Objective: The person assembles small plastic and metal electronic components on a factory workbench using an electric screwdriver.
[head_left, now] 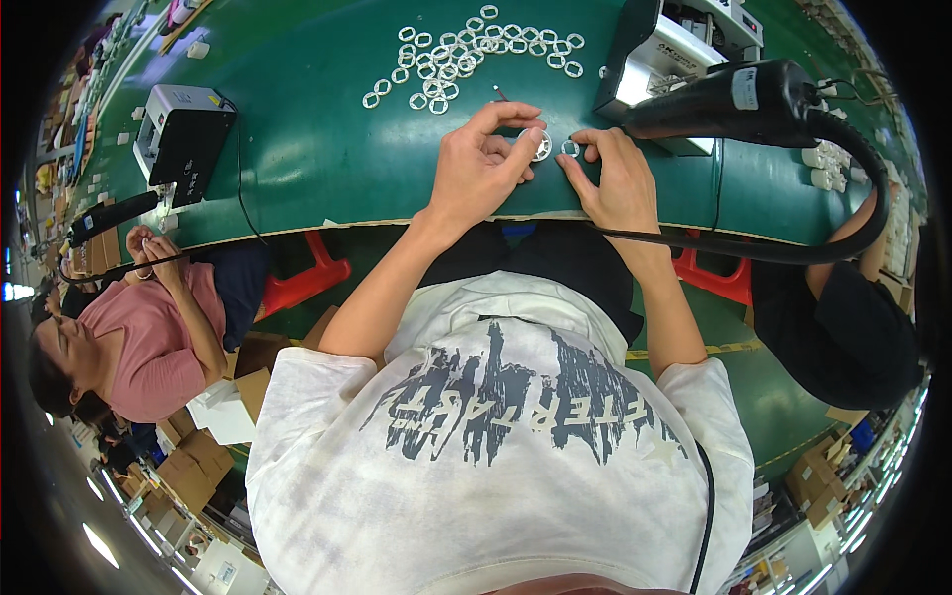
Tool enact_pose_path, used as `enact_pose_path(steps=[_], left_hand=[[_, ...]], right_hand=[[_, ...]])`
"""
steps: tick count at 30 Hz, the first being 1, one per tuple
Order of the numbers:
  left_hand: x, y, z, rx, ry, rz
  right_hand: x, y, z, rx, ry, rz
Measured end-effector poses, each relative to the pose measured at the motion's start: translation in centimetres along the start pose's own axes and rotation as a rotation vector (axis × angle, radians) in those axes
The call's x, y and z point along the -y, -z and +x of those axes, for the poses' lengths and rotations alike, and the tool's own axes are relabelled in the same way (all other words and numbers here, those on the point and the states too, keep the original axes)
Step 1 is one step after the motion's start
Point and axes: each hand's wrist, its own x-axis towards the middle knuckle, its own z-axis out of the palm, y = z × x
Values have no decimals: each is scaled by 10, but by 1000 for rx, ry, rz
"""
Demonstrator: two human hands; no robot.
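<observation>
"On the left?"
"A black-and-silver machine [193,134] with pale markings [193,164], then smooth green bench [307,129], white rings [466,64] scattered toward its far side."
"The hands?"
"Near the bench's front edge [352,223]. Left hand [471,164] pinches a round white part [544,147]; right hand [620,178] fingertips grip a small ring [569,148] beside it."
"Further right?"
"Silver machine [645,74], dark lettering [678,53]; black cylinder [709,107], pale label [745,89]."

We look from the wearer's head, through the left fisheye camera, steeply downward, close above the white T-shirt [496,506], farther from the left hand [478,167], the right hand [622,180] and the green workbench [317,149], its edge bent.
</observation>
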Motion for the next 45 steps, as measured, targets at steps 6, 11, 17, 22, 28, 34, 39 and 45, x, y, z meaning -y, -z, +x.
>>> enact_pose_path(steps=[6,11,17,22,28,34,39,45], left_hand=[[8,-2,-2,-86,-52,75],[11,-2,-6,-54,-333,214],[20,2,-4,-39,-279,228],[13,3,-5,-9,-223,225],[18,2,-4,-20,-210,158],[16,5,-1,34,-198,194],[19,4,1,26,-188,142],[23,4,1,32,-169,78]], right_hand=[[5,6,1,16,-134,226],[21,20,17,44,-120,492],[43,23,45,192,136,280],[50,25,51,304,127,61],[58,33,48,378,-42,77],[43,24,28,269,-78,247],[40,17,19,243,-119,323],[37,12,16,191,-107,357]])
